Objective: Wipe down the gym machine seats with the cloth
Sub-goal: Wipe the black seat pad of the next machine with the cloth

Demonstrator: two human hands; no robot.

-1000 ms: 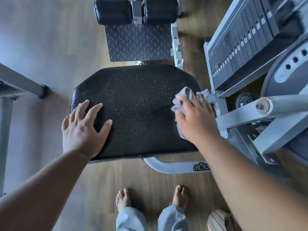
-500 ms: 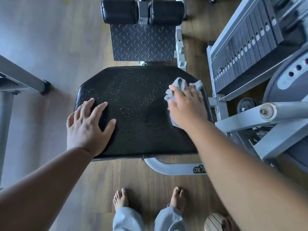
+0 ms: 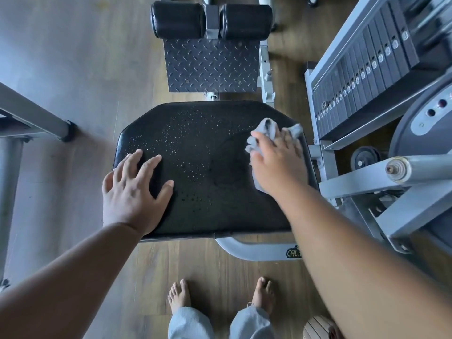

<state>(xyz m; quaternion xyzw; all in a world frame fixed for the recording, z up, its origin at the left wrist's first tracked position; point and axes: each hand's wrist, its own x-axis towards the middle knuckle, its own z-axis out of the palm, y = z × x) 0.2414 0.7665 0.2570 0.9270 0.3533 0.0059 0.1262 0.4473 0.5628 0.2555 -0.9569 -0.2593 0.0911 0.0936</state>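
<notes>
Wooden gym floor below; my right hand (image 3: 278, 162) presses the grey cloth (image 3: 266, 129) on the wet black seat (image 3: 208, 172), left hand (image 3: 133, 192) flat. Droplets may smear, I judge.

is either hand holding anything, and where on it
The right hand presses a bunched grey cloth onto the black padded seat, covering its middle. The left hand rests flat, holding nothing.
</notes>
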